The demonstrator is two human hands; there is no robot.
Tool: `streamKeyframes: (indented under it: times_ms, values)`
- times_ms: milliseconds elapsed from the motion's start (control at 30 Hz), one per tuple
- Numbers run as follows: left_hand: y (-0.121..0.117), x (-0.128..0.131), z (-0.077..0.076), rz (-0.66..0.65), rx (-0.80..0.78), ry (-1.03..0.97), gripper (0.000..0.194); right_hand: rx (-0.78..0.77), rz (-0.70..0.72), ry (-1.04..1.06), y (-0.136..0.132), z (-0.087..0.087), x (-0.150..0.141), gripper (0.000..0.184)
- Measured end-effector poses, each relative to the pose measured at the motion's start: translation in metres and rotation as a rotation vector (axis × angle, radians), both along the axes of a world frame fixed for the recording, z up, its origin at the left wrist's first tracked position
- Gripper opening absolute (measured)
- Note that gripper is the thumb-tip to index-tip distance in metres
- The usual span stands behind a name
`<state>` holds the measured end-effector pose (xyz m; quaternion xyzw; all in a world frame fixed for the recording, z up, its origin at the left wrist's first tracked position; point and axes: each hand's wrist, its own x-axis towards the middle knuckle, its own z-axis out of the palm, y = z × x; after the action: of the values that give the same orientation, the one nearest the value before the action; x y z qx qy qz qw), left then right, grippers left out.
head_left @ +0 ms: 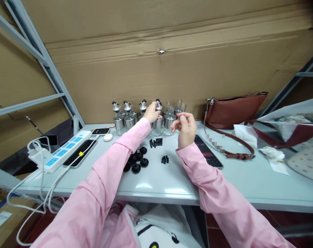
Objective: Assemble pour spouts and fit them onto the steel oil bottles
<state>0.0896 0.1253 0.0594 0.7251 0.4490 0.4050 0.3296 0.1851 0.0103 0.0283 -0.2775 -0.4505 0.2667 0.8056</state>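
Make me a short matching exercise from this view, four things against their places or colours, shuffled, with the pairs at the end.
Things:
1. Left hand
2. Right hand
3. Power strip
4. Bag

Places or colours:
A. Reddish brown
B. At the spout of a bottle
C. White with blue panels
D. Between the left hand and the bag

Pairs: 1-B, 2-D, 3-C, 4-A

Silver-banded bottles (169, 121), black discs (144, 162), pink sleeves (107, 172), pale bag (308, 161) perhaps tan-dotted
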Motion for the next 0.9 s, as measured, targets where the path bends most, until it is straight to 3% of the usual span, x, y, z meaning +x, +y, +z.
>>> streamKeyframes:
  times_ms: [133,233,333,433,667,900]
  values:
    - [-0.011,-0.003,0.003,-0.009,0.064,0.015,0.040,0.002,-0.002,-0.013,0.000,-0.001,0.000,0.022]
    - [-0.033,-0.025,0.008,-0.045,0.157,0.040,0.049,0.002,-0.006,-0.020,0.001,-0.001,0.000,0.023]
    - [-0.061,-0.061,0.006,-0.098,0.290,0.094,0.034,-0.001,-0.005,-0.031,0.001,-0.002,-0.002,0.023]
    - [-0.081,-0.097,-0.008,-0.092,0.404,0.171,0.013,-0.009,0.008,-0.064,0.000,-0.004,-0.005,0.021]
    - [-0.068,-0.136,-0.050,-0.082,0.517,0.443,0.014,-0.025,0.035,-0.170,-0.003,-0.011,-0.010,0.015]
    - [-0.072,-0.147,-0.054,-0.019,0.523,0.670,0.016,-0.016,0.036,-0.205,-0.005,-0.011,-0.012,0.015]
